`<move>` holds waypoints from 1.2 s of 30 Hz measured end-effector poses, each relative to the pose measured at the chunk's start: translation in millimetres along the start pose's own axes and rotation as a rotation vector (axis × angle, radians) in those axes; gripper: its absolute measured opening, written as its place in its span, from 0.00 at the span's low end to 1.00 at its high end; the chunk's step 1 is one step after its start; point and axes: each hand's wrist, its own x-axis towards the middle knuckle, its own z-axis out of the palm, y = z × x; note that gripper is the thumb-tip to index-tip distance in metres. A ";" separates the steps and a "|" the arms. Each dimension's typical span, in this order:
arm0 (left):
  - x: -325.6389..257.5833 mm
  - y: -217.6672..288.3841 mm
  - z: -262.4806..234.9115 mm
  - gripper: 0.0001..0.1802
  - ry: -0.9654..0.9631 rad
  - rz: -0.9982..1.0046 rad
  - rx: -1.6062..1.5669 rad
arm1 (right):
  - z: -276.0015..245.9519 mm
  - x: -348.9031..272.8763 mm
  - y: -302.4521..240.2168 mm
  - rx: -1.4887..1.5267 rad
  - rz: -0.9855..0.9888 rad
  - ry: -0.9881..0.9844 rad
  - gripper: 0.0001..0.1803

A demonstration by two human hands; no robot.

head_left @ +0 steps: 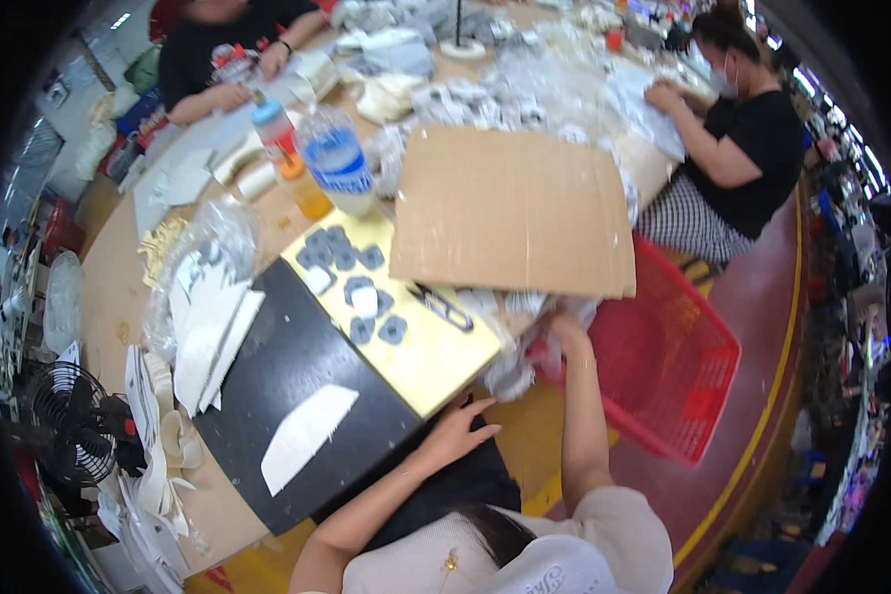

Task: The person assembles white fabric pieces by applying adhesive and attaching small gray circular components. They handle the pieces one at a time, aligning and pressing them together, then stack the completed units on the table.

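My left hand [455, 436] is off the front edge of the table, fingers apart and nothing in them. My right hand [566, 332] reaches to a bundle of grey and white pieces [510, 374] in clear plastic at the table's right edge, under a cardboard sheet [515, 213]; its fingers are blurred and partly hidden. One white cut piece [310, 436] lies flat on a black board [267, 376] before me. Beside it, a yellow board [416, 366] carries several dark grey flower-shaped pieces [393, 329] and a dark-handled cutting tool [444, 308].
A red plastic basket [708, 396] stands at the right. Stacked white pieces [208, 337] lie left, near a black fan [69, 421]. A water bottle [335, 158] and an orange-capped bottle [304, 188] stand behind the yellow board. Two people work across the table.
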 end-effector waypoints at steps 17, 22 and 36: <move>45.5 40.2 22.4 0.34 0.019 0.005 0.269 | 113.7 8.8 42.5 1.448 0.160 0.345 0.20; 49.9 14.6 23.1 0.35 0.209 0.124 0.222 | 132.3 17.0 36.9 1.334 0.133 0.252 0.19; -130.1 71.1 -123.2 0.29 -0.498 0.063 -0.544 | -11.3 -192.8 -138.7 -0.570 -0.195 -0.584 0.13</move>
